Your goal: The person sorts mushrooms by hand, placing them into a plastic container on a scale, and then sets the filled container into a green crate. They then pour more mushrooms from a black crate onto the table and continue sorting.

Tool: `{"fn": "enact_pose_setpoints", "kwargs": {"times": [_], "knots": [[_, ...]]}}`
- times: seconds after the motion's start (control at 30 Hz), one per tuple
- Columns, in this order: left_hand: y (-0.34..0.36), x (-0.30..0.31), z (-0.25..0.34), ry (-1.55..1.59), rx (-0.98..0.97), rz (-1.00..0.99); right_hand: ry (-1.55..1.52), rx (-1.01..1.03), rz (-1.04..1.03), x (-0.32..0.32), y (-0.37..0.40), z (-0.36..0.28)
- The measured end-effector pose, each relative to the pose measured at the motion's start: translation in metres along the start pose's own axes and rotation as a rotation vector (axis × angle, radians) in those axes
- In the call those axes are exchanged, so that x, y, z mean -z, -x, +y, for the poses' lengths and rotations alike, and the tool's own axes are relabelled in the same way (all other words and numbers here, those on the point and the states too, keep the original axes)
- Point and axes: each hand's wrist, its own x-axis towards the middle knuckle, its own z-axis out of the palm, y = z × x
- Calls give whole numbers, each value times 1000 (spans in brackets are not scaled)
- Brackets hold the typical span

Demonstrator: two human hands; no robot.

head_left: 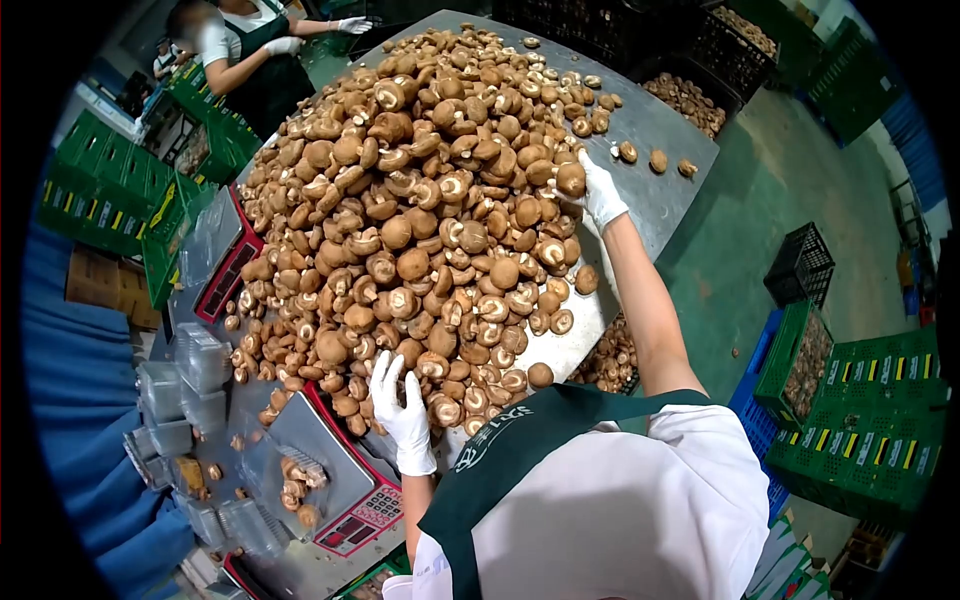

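Note:
A large heap of brown mushrooms (400,240) covers the metal table (660,215). My left hand (401,405), in a white glove, rests at the near edge of the heap with its fingers apart and nothing held. Farther off, at the heap's right side, my right hand (598,192), also gloved, has its fingers round a mushroom (570,180). Left of my left hand is a red and grey scale (335,450), and a clear tray with a few mushrooms (296,485) is on it.
Clear plastic trays (200,360) stand in stacks at the left, near a second scale (232,262). Across the table is a co-worker (258,60) in white gloves. Green crates (860,400) stand at the right, a black crate (800,265) on the floor.

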Motion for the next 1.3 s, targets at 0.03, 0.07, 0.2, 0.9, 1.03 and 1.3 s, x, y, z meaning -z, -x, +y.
{"fn": "enact_pose_setpoints", "kwargs": {"times": [0.03, 0.07, 0.2, 0.9, 1.03, 1.3], "knots": [[0, 0, 0, 3, 16, -1, -2, 64, 45, -6, -12, 1], [1, -1, -1, 4, 22, 6, 5, 63, 40, -3, -19, 1], [3, -4, -3, 24, 9, 19, 882, 557, 72, -1, -33, 3], [-14, -24, 44, 247, -55, -190, -859, -501, -972, -10, 74, 52], [-12, -28, 48, 291, -49, -216, -915, -586, -836, -18, 97, 69], [-16, -33, 45, 998, 473, -355, -639, -933, -746, -49, 135, 92]]}}
